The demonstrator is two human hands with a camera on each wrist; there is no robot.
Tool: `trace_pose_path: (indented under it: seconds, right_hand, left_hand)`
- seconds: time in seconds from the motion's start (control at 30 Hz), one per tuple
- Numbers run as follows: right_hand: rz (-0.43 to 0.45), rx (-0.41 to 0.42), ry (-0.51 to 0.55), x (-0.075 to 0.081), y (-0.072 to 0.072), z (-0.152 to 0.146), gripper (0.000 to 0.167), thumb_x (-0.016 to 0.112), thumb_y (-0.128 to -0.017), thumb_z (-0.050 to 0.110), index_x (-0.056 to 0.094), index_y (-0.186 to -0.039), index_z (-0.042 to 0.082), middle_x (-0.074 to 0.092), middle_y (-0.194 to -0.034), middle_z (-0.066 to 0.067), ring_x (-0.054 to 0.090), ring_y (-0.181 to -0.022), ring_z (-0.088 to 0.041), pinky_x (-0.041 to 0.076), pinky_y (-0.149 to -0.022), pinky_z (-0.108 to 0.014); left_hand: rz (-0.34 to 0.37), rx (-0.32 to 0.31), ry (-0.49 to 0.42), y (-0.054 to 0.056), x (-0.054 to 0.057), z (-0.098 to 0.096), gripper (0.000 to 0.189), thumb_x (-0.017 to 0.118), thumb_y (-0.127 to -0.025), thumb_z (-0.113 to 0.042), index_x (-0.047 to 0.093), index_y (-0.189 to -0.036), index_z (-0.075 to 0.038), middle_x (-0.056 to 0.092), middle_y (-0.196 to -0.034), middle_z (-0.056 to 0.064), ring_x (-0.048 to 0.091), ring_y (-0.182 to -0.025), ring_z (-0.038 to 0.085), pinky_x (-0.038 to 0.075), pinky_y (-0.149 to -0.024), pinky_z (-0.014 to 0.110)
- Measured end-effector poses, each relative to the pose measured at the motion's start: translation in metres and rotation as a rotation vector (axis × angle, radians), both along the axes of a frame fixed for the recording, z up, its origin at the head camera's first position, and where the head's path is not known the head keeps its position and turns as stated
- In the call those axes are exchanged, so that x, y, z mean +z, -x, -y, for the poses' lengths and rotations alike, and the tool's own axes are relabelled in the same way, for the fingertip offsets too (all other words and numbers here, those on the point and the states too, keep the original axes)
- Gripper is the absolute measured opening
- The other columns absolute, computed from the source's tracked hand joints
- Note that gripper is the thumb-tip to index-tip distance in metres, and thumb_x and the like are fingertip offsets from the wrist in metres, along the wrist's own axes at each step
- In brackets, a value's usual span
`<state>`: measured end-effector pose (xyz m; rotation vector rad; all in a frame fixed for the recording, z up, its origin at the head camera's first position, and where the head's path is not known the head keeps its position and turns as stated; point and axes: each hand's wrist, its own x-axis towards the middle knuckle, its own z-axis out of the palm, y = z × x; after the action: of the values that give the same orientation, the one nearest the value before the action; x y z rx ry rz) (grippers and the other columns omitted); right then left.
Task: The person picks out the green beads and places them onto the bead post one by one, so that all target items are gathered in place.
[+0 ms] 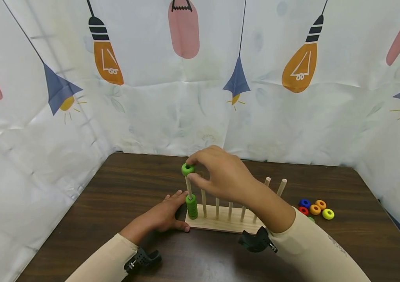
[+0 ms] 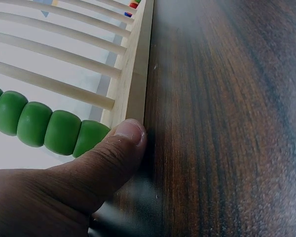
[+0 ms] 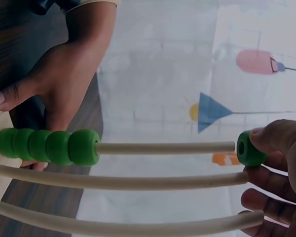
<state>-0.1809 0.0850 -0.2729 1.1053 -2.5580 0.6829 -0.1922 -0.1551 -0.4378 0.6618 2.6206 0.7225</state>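
My right hand (image 1: 222,172) pinches a green bead (image 3: 251,149) between thumb and fingers, its hole lined up with the tip of the leftmost wooden peg (image 3: 167,147). Several green beads (image 1: 191,207) are stacked at the bottom of that peg. The peg stands on a pale wooden base (image 1: 217,224) that carries a row of bare pegs to the right. My left hand (image 1: 164,213) rests at the base's left end, fingers spread on the table. Its thumb (image 2: 111,158) lies against the front edge of the base, beside the lowest green bead.
On the table (image 1: 143,176) right of the base lie loose beads: a blue bead (image 1: 304,203), a red bead (image 1: 303,210), two orange beads (image 1: 315,209), a yellow bead (image 1: 328,214) and a partly hidden green one. A printed curtain (image 1: 186,109) hangs behind the table.
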Motion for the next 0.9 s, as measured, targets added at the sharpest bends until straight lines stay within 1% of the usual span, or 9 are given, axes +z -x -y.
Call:
trace_pose_path:
  seconds: [0.27,0.5,0.57,0.63,0.73,0.9]
  right_hand:
    - [0.004,-0.009,-0.033,-0.002,0.002,0.006,0.022,0.074,-0.096,0.031,0.07,-0.116,0.023,0.068,-0.11,0.014,0.057,-0.107,-0.006,0.052,-0.071,-0.029]
    - [0.009,-0.027,-0.053,-0.003,0.002,0.006,0.023,0.076,-0.095,0.033,0.071,-0.115,0.023,0.068,-0.109,0.014,0.056,-0.104,-0.006,0.051,-0.068,-0.028]
    - [0.009,-0.033,-0.062,-0.004,0.001,0.004,0.024,0.075,-0.095,0.035,0.071,-0.116,0.023,0.068,-0.109,0.013,0.056,-0.103,-0.006,0.051,-0.068,-0.028]
    - [0.009,-0.039,-0.069,-0.003,0.001,0.002,0.026,0.074,-0.095,0.036,0.071,-0.117,0.022,0.068,-0.111,0.012,0.057,-0.103,-0.007,0.051,-0.068,-0.028]
    - [0.01,-0.05,-0.08,-0.001,-0.002,-0.005,0.028,0.074,-0.095,0.037,0.071,-0.119,0.022,0.068,-0.114,0.01,0.058,-0.107,-0.008,0.053,-0.072,-0.031]
    - [-0.002,-0.087,-0.097,0.005,-0.004,-0.025,0.029,0.074,-0.095,0.036,0.071,-0.12,0.021,0.068,-0.115,0.009,0.058,-0.112,-0.01,0.055,-0.073,-0.035]
  left_hand:
    - [0.01,0.002,0.004,0.001,0.0,0.0,0.106,0.089,-0.081,-0.039,0.028,-0.161,-0.003,0.026,-0.166,0.017,0.016,-0.154,0.035,0.013,-0.122,0.058]
    - [0.004,-0.003,-0.002,0.001,-0.002,0.0,0.107,0.089,-0.081,-0.039,0.028,-0.161,-0.002,0.027,-0.165,0.018,0.017,-0.154,0.036,0.013,-0.122,0.059]
    - [-0.007,-0.014,-0.012,0.001,-0.002,0.0,0.103,0.089,-0.081,-0.038,0.032,-0.16,-0.004,0.028,-0.165,0.018,0.017,-0.154,0.037,0.013,-0.121,0.061]
    - [-0.02,-0.025,-0.023,0.002,-0.003,0.0,0.099,0.089,-0.08,-0.038,0.037,-0.158,-0.007,0.03,-0.164,0.018,0.017,-0.153,0.038,0.013,-0.121,0.062]
    - [-0.037,-0.039,-0.035,0.002,-0.003,-0.001,0.092,0.09,-0.08,-0.037,0.042,-0.155,-0.012,0.033,-0.163,0.018,0.018,-0.153,0.04,0.014,-0.12,0.064]
    - [-0.048,-0.03,-0.023,0.002,-0.004,-0.001,0.093,0.09,-0.08,-0.039,0.042,-0.156,-0.014,0.033,-0.162,0.019,0.019,-0.153,0.04,0.014,-0.12,0.063]
